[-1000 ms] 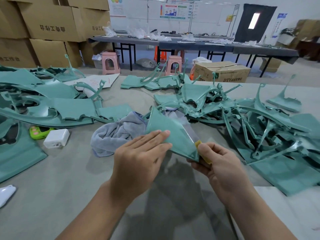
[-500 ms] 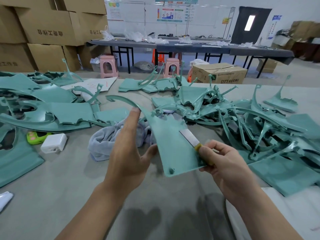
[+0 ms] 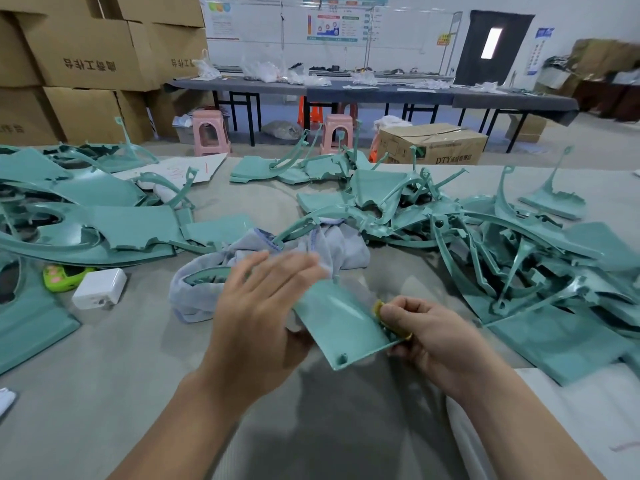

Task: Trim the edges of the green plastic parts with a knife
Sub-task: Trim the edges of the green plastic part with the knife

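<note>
Low over the table in front of me is a flat green plastic part (image 3: 341,322) with a small peg near its front corner. My left hand (image 3: 261,317) holds its left end, blurred fingers stretched over the top and thumb under the near edge. At the part's right edge, my right hand (image 3: 427,336) grips a knife with a yellow handle (image 3: 379,308). The blade is hidden behind the part and my fingers.
A grey cloth (image 3: 332,245) lies just behind the part. Piles of green parts cover the table's left (image 3: 114,225) and right (image 3: 519,261). A white adapter (image 3: 98,287) and a lime-green gadget (image 3: 60,278) sit at left. A cardboard box (image 3: 433,145) and pink stools stand beyond the table.
The part has been turned and lowered, and its curved arm no longer sticks up. My left hand shifted its hold, fingers now spread over the top. The knife blade, visible before, is now hidden.
</note>
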Demonstrator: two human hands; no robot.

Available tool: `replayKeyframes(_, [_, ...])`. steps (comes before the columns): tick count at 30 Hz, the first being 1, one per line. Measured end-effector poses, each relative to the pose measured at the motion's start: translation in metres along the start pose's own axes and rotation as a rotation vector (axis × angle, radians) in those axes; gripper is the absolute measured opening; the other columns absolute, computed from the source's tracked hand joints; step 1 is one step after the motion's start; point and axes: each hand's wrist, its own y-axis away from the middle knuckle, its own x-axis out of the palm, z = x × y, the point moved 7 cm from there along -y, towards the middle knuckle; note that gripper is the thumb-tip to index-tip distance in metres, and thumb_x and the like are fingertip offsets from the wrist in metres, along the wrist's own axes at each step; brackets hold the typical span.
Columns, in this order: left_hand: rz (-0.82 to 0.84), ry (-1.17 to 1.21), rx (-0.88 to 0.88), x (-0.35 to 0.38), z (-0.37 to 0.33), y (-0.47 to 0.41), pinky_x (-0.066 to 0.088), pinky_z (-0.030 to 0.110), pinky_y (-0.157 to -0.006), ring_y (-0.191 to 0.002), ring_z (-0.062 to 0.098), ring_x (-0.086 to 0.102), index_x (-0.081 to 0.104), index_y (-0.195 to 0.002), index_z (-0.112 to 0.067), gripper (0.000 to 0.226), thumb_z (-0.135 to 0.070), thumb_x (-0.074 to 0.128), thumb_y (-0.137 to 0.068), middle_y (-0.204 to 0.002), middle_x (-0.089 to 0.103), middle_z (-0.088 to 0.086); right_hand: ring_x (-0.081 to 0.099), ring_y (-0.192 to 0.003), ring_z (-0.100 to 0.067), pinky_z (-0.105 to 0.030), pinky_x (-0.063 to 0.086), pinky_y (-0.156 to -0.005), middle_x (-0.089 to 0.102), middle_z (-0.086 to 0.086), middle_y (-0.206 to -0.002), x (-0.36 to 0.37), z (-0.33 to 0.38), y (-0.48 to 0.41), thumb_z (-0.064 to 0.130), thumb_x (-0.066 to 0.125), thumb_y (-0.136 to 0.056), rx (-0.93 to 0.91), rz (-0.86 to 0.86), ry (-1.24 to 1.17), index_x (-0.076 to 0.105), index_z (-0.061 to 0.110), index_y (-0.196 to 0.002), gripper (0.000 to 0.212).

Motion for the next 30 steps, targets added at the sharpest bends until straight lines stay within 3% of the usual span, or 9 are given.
replayKeyframes(3, [0.019, -0.007, 0.006, 0.004, 0.001, 0.003, 0.047, 0.041, -0.087, -0.101, 0.022, 0.069, 0.078, -0.104, -0.015, 0.020, -0.022, 0.073, -0.086, -0.109, 0.074, -0.004, 0.060, -0.072, -0.020, -0.028, 0.050, -0.054, 0.071, -0.011, -0.084, -0.021, 0.004, -0.003, 0.009, 0.065, -0.094, -0.037, -0.225, -0.142, 0.068, 0.004, -0.093, 0.006])
replayKeyframes(6, [0.009, -0.058, -0.029, 0.003, 0.011, 0.002, 0.042, 0.039, -0.085, -0.099, 0.023, 0.067, 0.077, -0.104, -0.015, 0.022, -0.015, 0.072, -0.082, -0.110, 0.072, -0.003, 0.054, -0.069, -0.017, -0.030, 0.044, -0.068, 0.071, -0.003, -0.075, -0.038, 0.028, 0.005, 0.011, 0.061, -0.099, -0.293, -0.370, -0.058, 0.067, 0.012, -0.078, 0.022])
replayKeyframes(9, [0.115, -0.115, -0.075, 0.020, 0.015, 0.004, 0.037, 0.036, -0.087, -0.099, 0.022, 0.064, 0.076, -0.104, -0.017, 0.034, -0.009, 0.069, -0.071, -0.109, 0.071, -0.004, 0.046, -0.059, -0.013, -0.028, 0.039, -0.062, 0.060, -0.003, -0.065, -0.023, 0.041, 0.020, 0.018, 0.064, -0.097, -0.489, -0.232, -0.093, 0.062, 0.022, -0.062, 0.035])
replayKeyframes(13, [0.246, -0.188, -0.202, 0.045, 0.032, 0.005, 0.034, 0.033, -0.088, -0.098, 0.025, 0.065, 0.076, -0.104, -0.018, 0.044, -0.003, 0.066, -0.063, -0.104, 0.071, -0.004, 0.047, -0.055, -0.013, -0.022, 0.039, -0.050, 0.060, -0.002, -0.060, 0.014, 0.034, 0.031, 0.024, 0.067, -0.092, -0.584, -0.076, 0.162, 0.067, 0.022, -0.067, 0.025])
replayKeyframes(19, [0.239, -0.190, -0.270, 0.052, 0.050, 0.004, 0.029, 0.031, -0.082, -0.092, 0.024, 0.061, 0.074, -0.099, -0.022, 0.041, -0.005, 0.072, -0.061, -0.095, 0.067, -0.007, 0.048, -0.055, -0.013, -0.035, 0.040, -0.057, 0.066, -0.006, -0.063, 0.012, 0.011, 0.013, 0.017, 0.060, -0.101, -0.495, -0.239, 0.443, 0.064, 0.015, -0.074, 0.027])
replayKeyframes(22, [0.236, -0.195, -0.264, 0.051, 0.051, 0.003, 0.027, 0.030, -0.080, -0.090, 0.023, 0.062, 0.073, -0.098, -0.023, 0.040, -0.005, 0.074, -0.061, -0.093, 0.066, -0.008, 0.043, -0.046, -0.002, -0.018, 0.033, -0.049, 0.061, 0.006, -0.056, 0.013, 0.002, 0.009, 0.020, 0.059, -0.102, -0.471, -0.273, 0.574, 0.061, 0.015, -0.073, 0.030])
replayKeyframes(24, [0.239, -0.197, -0.264, 0.051, 0.051, 0.002, 0.030, 0.032, -0.081, -0.090, 0.024, 0.062, 0.073, -0.097, -0.023, 0.039, -0.006, 0.074, -0.062, -0.092, 0.065, -0.008, 0.044, -0.045, -0.002, -0.016, 0.034, -0.045, 0.057, 0.012, -0.054, 0.013, 0.004, 0.010, 0.023, 0.058, -0.102, -0.499, -0.295, 0.620, 0.059, 0.017, -0.073, 0.030])
replayKeyframes(27, [0.240, -0.198, -0.259, 0.053, 0.050, 0.002, 0.033, 0.034, -0.081, -0.090, 0.024, 0.061, 0.072, -0.097, -0.023, 0.038, -0.007, 0.072, -0.062, -0.092, 0.064, -0.008, 0.049, -0.057, -0.004, -0.021, 0.037, -0.053, 0.060, 0.008, -0.062, 0.013, 0.003, 0.006, 0.028, 0.058, -0.101, -0.472, -0.291, 0.739, 0.055, 0.021, -0.073, 0.030])
replayKeyframes(30, [0.230, -0.206, -0.258, 0.054, 0.052, 0.002, 0.033, 0.034, -0.080, -0.089, 0.025, 0.061, 0.073, -0.097, -0.021, 0.038, -0.007, 0.076, -0.062, -0.091, 0.065, -0.007, 0.056, -0.087, -0.024, -0.041, 0.047, -0.078, 0.063, 0.003, -0.075, -0.001, 0.005, -0.001, 0.034, 0.049, -0.103, -0.304, -0.447, 1.038, 0.053, 0.022, -0.076, 0.029])
